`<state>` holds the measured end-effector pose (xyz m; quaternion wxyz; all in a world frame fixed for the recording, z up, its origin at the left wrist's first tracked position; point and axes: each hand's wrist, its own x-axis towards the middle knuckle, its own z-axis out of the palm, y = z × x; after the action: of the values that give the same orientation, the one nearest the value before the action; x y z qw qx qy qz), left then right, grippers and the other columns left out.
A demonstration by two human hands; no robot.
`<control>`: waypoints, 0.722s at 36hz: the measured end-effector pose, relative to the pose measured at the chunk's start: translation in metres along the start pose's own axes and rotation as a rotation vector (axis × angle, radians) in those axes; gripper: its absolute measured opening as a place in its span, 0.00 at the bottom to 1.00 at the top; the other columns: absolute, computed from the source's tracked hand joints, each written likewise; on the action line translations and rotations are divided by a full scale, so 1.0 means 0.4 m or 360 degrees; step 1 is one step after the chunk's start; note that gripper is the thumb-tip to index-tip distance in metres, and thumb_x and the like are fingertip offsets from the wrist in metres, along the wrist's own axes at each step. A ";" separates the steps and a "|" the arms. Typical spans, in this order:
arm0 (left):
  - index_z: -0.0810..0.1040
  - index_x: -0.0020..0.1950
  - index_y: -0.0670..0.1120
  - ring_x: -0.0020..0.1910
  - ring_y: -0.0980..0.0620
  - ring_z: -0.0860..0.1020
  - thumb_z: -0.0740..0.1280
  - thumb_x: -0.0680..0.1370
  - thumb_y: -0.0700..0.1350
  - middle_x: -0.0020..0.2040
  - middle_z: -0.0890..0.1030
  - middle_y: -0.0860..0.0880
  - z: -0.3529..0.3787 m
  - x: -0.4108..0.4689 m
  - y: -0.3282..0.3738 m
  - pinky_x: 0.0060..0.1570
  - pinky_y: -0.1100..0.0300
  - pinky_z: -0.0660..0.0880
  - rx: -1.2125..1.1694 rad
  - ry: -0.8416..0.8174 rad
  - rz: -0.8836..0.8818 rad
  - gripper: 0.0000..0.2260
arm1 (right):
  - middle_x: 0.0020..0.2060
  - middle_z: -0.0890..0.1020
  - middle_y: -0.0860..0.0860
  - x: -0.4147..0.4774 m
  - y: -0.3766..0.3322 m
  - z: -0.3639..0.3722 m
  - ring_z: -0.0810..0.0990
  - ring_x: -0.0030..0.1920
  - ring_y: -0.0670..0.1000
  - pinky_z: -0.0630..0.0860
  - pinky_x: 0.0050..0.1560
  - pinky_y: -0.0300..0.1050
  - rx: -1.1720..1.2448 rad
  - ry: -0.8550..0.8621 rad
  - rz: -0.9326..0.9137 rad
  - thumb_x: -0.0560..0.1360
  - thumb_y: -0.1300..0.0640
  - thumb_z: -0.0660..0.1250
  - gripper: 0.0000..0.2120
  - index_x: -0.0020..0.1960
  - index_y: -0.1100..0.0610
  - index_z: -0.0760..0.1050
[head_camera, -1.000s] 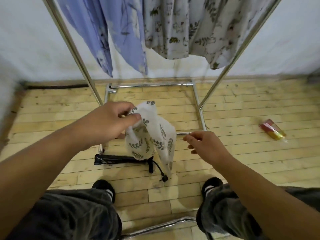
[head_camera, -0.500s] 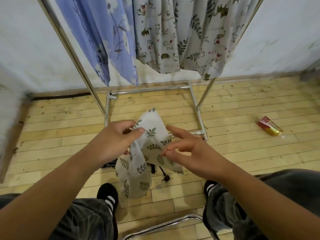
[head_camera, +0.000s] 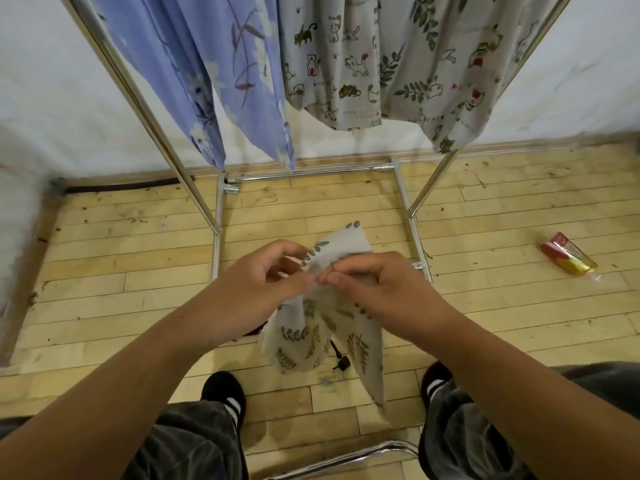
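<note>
Cream leaf-print cloth (head_camera: 304, 337) hangs between your knees, its top edge pinched by your left hand (head_camera: 256, 289) and, newly joined, your right hand (head_camera: 384, 285), so you can likely spread it out.

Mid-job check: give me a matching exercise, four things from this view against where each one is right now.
1. leaf-print cloth
2. blue flowered garment
3. cat-print garment
4. red and yellow packet

A. lying on the floor, far right
B. hanging on the rack, left side
C. pinched by the left hand and the right hand
D. hanging on the rack, right of the blue one

Pairs: 1-C, 2-B, 3-D, 4-A
</note>
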<state>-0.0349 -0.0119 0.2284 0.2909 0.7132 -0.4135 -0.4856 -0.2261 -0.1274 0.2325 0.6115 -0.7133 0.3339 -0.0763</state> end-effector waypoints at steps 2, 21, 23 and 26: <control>0.74 0.63 0.67 0.54 0.65 0.81 0.70 0.74 0.64 0.55 0.83 0.64 -0.002 0.016 -0.024 0.57 0.56 0.79 0.0039 -0.0134 -0.0098 0.18 | 0.48 0.87 0.43 0.011 0.004 -0.008 0.85 0.50 0.43 0.84 0.54 0.45 0.0040 0.0040 0.0073 0.80 0.53 0.70 0.07 0.51 0.49 0.88; 0.76 0.55 0.56 0.47 0.57 0.82 0.52 0.86 0.59 0.48 0.83 0.55 0.029 0.079 -0.086 0.45 0.60 0.80 0.0654 -0.0077 -0.0350 0.15 | 0.50 0.87 0.45 0.031 0.066 -0.082 0.86 0.51 0.47 0.83 0.49 0.45 0.0383 0.0456 0.0192 0.80 0.53 0.71 0.07 0.51 0.49 0.88; 0.75 0.50 0.54 0.42 0.58 0.80 0.51 0.86 0.60 0.43 0.82 0.54 0.031 0.085 -0.078 0.38 0.62 0.75 0.0628 0.0042 -0.0388 0.17 | 0.48 0.87 0.42 0.033 0.079 -0.083 0.85 0.49 0.43 0.82 0.48 0.42 0.0328 0.0518 0.0221 0.79 0.51 0.71 0.06 0.50 0.46 0.87; 0.76 0.49 0.49 0.40 0.53 0.82 0.54 0.86 0.59 0.42 0.84 0.50 0.036 0.094 -0.060 0.36 0.61 0.73 0.0461 0.0171 -0.0476 0.18 | 0.48 0.86 0.36 0.035 0.089 -0.077 0.83 0.50 0.36 0.78 0.49 0.35 0.0224 0.0488 0.0240 0.79 0.50 0.71 0.06 0.51 0.44 0.87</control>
<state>-0.0341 -0.0332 0.1866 0.1317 0.8257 -0.3525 -0.4202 -0.2449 -0.1619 0.2028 0.6058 -0.6216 0.4696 -0.1615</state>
